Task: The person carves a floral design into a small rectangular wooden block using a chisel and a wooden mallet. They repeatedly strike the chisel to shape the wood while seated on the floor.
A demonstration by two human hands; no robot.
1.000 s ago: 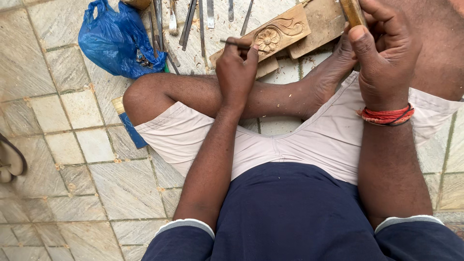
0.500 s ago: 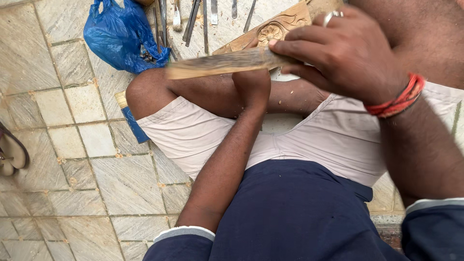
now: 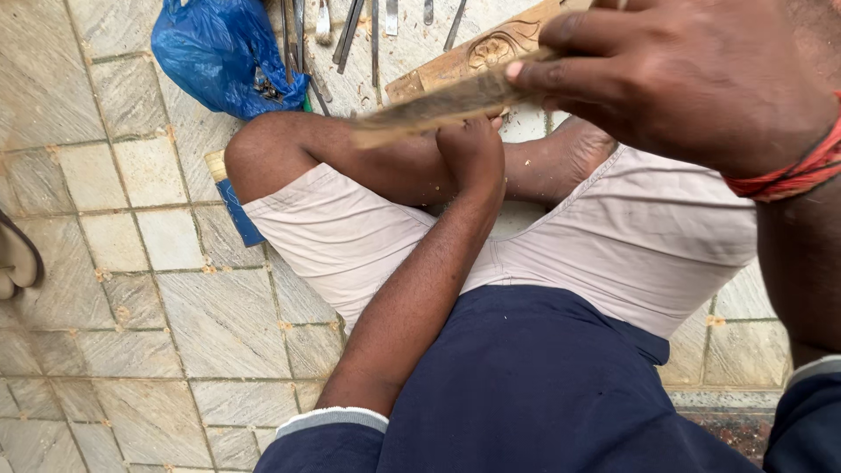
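Right hand [image 3: 692, 79]: raised close to the camera, upper right; fingers closed around one end of a wooden stick [image 3: 438, 105], thumb pressed on it.
Wooden stick: long, rough, pale brown; runs leftward from the right hand, slightly downward, crossing above the left hand.
Left hand [image 3: 473, 149]: far centre, just below the stick, fingers curled shut; what it grips is hidden, cannot tell.
Carved board [image 3: 491, 52]: on the tiles beyond the left hand, tilted, with a floral carving on its face; partly covered by the stick.
Metal tools [image 3: 350, 26]: a row of thin chisels lying on the floor at the far edge, left of the board.
Blue plastic bag [image 3: 219, 52]: crumpled, far left, beside the bent knee.
Wristband [image 3: 788, 175]: red, on the right wrist.
Floor [image 3: 131, 289]: grey stone tiles.
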